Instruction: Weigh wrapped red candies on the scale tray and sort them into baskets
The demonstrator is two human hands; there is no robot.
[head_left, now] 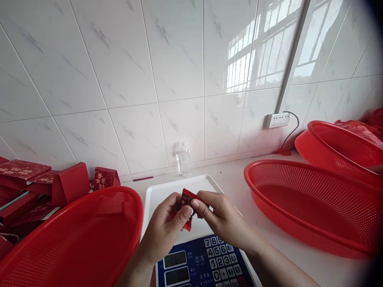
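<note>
Both hands meet above a digital scale. Between the thumb and fingers of my left hand point(167, 223) is a small red and dark wrapped packet point(188, 196) with crimped ends. My right hand point(220, 209) pinches the same packet from the other side, its thumb pressed on the wrapper. What lies inside the wrapper is hidden. Beneath the hands is the scale's white tray point(158, 197). Its blue panel point(197, 265), with number keys and small displays, faces me.
Large red perforated baskets flank the scale, a left basket point(131, 199) and a right basket point(260, 169), with another basket point(326, 129) behind. Red boxes point(70, 183) are piled at left. A clear bottle point(185, 161) stands near the tiled wall, and a power strip point(277, 120) is mounted there.
</note>
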